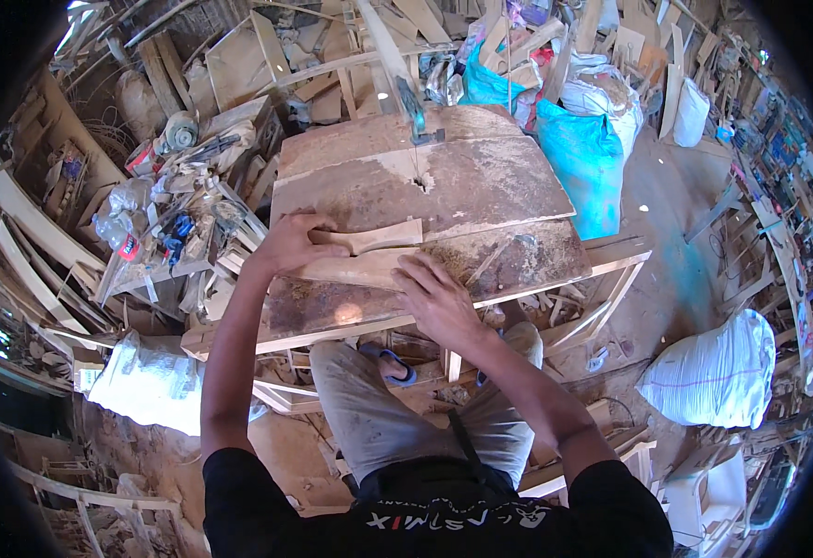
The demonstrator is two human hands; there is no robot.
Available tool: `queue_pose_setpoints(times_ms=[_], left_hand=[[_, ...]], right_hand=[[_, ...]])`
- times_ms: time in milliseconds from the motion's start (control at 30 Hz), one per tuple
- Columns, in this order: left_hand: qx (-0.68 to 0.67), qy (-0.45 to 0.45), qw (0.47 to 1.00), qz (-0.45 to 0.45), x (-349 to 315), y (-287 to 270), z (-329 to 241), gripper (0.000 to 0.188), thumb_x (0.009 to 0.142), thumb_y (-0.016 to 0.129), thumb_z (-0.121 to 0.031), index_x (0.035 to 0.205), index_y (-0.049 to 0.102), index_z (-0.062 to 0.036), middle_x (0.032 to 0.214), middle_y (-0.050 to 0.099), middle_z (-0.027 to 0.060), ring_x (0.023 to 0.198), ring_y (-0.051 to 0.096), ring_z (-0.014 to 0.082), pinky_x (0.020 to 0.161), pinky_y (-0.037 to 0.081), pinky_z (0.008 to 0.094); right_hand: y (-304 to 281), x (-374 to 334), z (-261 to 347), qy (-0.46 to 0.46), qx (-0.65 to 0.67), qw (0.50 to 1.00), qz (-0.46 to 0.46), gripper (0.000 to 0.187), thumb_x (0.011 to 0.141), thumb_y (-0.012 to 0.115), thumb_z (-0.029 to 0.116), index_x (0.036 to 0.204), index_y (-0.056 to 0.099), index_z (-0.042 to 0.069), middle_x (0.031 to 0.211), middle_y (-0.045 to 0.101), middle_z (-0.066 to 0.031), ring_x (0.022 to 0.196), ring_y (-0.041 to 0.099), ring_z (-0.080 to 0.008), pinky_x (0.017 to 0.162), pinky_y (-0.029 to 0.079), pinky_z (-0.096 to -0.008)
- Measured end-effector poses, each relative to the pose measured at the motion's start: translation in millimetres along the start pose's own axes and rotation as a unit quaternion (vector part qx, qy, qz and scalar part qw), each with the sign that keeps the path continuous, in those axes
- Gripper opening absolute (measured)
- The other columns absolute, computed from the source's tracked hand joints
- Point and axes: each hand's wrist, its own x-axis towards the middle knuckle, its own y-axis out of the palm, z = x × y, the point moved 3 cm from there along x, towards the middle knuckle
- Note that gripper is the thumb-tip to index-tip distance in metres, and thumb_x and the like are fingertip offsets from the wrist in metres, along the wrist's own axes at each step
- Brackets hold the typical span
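Note:
Two pale wood pieces lie side by side on the worn wooden saw table. My left hand (297, 245) is closed on the left end of the farther, curved wood piece (390, 235), its thumb along the near side where the two pieces meet. The nearer wood piece (355, 271) has a gently bowed edge. My right hand (436, 296) grips its right end, with the fingertips on top and the thumb hidden. Beyond both hands, a thin upright saw blade (415, 160) passes through a ragged hole in the table (509, 172), under a long wooden arm (383, 46).
A cluttered side bench (169, 265) stands left of the table. Blue (581, 167) and white sacks (713, 372) stand at the right, and a whitish sack (151, 381) lies at the lower left. Wood offcuts are heaped behind the table. My legs (369, 409) are under its front edge.

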Motion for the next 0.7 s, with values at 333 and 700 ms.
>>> queue_pose_setpoints(times_ms=[333, 700], left_hand=[[-0.108, 0.12, 0.986, -0.049, 40, 21, 15, 0.054, 0.085, 0.086, -0.033, 0.13, 0.072, -0.0082, 0.112, 0.072, 0.0206, 0.108, 0.068, 0.0393, 0.096, 0.053, 0.0458], [-0.06, 0.069, 0.995, -0.039, 66, 25, 60, 0.049, 0.081, 0.089, -0.03, 0.121, 0.073, -0.0077, 0.112, 0.071, 0.016, 0.108, 0.068, 0.035, 0.095, 0.052, 0.0435]], right_hand=[[-6, 78, -9, 0.022, 0.066, 0.996, -0.053, 0.029, 0.098, 0.071, 0.024, 0.115, 0.071, 0.001, 0.116, 0.072, -0.0202, 0.098, 0.071, -0.0412, 0.091, 0.057, -0.0492], [108, 203, -85, 0.148, 0.023, 0.987, 0.058, 0.04, 0.108, 0.049, 0.03, 0.13, 0.063, 0.001, 0.131, 0.064, -0.024, 0.116, 0.065, -0.0441, 0.099, 0.053, -0.0557]])
